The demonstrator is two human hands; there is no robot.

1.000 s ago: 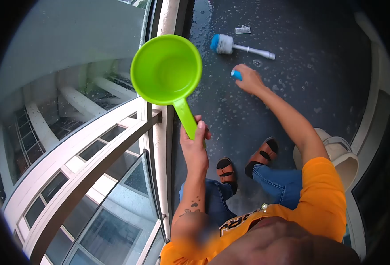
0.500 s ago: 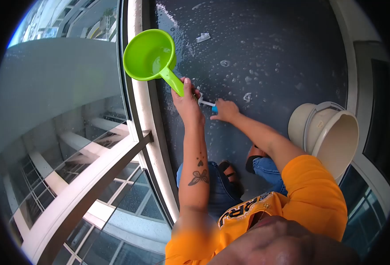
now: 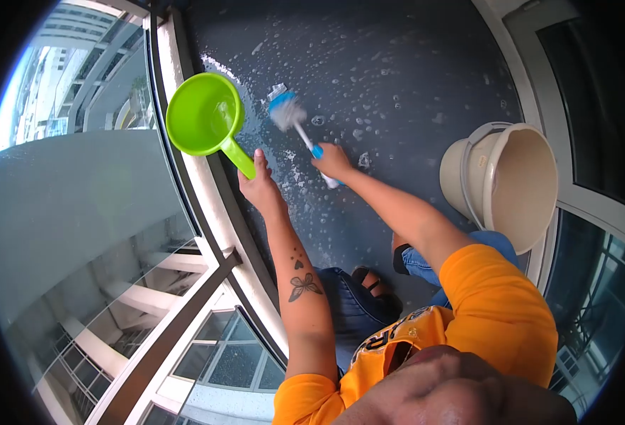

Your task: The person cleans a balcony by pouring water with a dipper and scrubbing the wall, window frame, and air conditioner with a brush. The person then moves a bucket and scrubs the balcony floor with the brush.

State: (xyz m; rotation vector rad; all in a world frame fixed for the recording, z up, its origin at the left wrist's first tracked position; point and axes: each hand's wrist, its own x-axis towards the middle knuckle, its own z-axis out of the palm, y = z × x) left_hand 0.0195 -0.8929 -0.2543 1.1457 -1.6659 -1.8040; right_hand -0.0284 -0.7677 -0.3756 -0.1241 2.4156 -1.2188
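Dark wet floor (image 3: 433,78) spreads ahead of me, dotted with suds and droplets, between the window sill (image 3: 206,176) on my left and the bucket (image 3: 457,173) on my right. By my judgement the wetting is done and the brushing only partway: foam is scattered widely, a glossy streak lies near the sill, and nothing looks rinsed or dried. How much is brushed, I cannot tell. My right hand (image 3: 332,161) is closed round the handle of the brush (image 3: 289,115), by its blue collar, the handle's end poking out below; its blurred head sits beyond my knuckles, next to a small pale scrap (image 3: 277,91). Whether the bristles press down, I cannot tell. My left hand (image 3: 259,188) is curled round the handle of the dipper (image 3: 200,117), thumb raised, its bowl beyond my fingers, mouth up.
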